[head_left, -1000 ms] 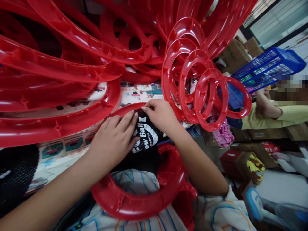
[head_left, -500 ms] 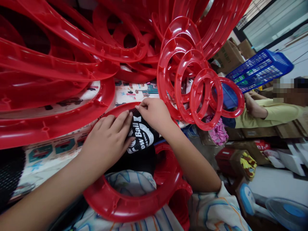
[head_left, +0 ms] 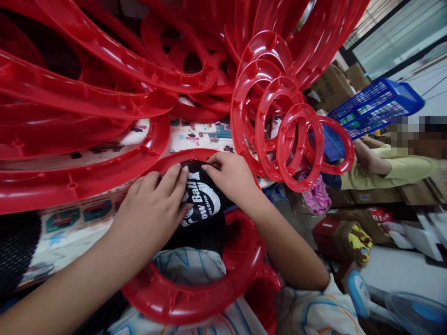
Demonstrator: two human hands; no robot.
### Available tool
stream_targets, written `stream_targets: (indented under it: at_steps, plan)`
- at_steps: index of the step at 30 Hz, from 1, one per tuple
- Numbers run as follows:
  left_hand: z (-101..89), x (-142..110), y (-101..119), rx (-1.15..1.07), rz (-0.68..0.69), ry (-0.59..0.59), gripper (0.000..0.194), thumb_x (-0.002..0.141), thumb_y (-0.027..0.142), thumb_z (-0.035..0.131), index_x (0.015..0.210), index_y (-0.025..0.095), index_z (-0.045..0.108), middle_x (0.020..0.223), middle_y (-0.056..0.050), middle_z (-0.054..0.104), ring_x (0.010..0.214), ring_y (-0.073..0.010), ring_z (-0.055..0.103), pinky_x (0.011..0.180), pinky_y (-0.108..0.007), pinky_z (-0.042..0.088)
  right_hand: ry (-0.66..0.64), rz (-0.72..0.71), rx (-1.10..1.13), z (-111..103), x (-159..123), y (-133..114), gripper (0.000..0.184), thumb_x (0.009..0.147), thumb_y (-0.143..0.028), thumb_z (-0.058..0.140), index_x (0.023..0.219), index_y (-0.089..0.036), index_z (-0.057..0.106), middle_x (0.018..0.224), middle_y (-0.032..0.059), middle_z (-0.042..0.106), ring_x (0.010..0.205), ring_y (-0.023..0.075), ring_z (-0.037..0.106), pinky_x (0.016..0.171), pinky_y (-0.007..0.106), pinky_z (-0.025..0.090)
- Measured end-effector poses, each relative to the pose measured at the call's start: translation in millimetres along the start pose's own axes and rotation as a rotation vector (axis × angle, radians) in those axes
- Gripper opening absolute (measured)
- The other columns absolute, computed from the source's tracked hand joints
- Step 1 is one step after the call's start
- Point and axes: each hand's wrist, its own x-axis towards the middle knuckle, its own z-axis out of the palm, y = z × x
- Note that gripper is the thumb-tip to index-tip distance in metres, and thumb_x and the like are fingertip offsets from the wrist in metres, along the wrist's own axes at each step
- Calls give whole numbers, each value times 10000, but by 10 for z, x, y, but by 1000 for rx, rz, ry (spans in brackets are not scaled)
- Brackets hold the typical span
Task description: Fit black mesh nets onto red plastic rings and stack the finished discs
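Black cloth (head_left: 206,230): in front of wearer, between hands, over the opening of near red ring (head_left: 195,304); white print (head_left: 206,204) faces up; whether fixed to ring, can't tell
L hand (head_left: 150,204): laid on cloth's L side, fingertips by top edge, thumb apart from fingers nr print; whether a fold is pinched beneath, can't tell
R hand (head_left: 233,179): thumb + index closed on top edge, other fingers curled
Cloth feel: prob. light, soft, floppy w/ mesh; may bunch or slip off rim if let go one side; best hold = edge, both sides, approx. level
Ring feel: prob. stiff, lightish plastic, smooth, poss. slippery; take by outer rim; thin ribs might crack if forced
Nearby: stacked red rings (head_left: 301,184) to R; patterned cover (head_left: 178,142) beyond
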Motion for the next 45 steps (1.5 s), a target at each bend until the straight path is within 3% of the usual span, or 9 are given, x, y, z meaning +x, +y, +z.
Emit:
stream_targets:
  at_steps: [5,9,11,17,27,36,45]
  plan:
    - [-184,166,69,2,-80,-116,563,931,364,389,1385,36,445,1150,-237,579,963,-397,565,683,-444,469,28,-20,76,76,-21,-4,169,912,-229,556,843,-157,693,869,43,724,802,148,623,732,260,427]
    - [-25,251,74,-62,35,-55,568,954,300,345,1409,-38,380,1355,-257,500,1244,-415,443,963,-500,424,47,15,106,131,31,22,198,924,-230,522,842,-154,685,877,48,718,796,143,617,722,255,426]
    - [87,241,51,-92,76,-46,576,961,280,330,1436,-46,329,1437,-239,448,1304,-396,397,1017,-488,394,52,14,86,133,47,31,198,921,-217,516,848,-149,687,881,55,718,794,146,615,713,256,422]
    - [216,185,13,-135,80,-19,603,961,293,339,1463,-35,275,1501,-220,396,1316,-392,392,983,-494,417,54,30,-51,74,72,11,222,926,-249,512,873,-158,707,865,58,723,788,166,614,676,272,395]
    - [184,205,24,-96,58,-14,607,959,324,346,1450,-32,316,1465,-224,441,1205,-393,476,916,-484,446,19,70,-17,38,156,30,212,904,-272,555,829,-165,722,814,49,722,740,149,618,667,256,405]
    - [181,208,18,-113,72,-23,599,962,310,340,1448,-41,312,1465,-229,441,1240,-389,455,953,-498,433,-5,37,50,-7,172,44,209,895,-248,565,775,-146,703,774,44,705,711,134,595,671,245,404]
    - [168,219,31,-150,29,12,603,938,295,400,1440,-33,336,1459,-240,445,1248,-397,462,963,-511,433,14,50,-65,36,199,8,221,898,-264,549,808,-151,717,792,60,713,718,157,606,660,269,406]
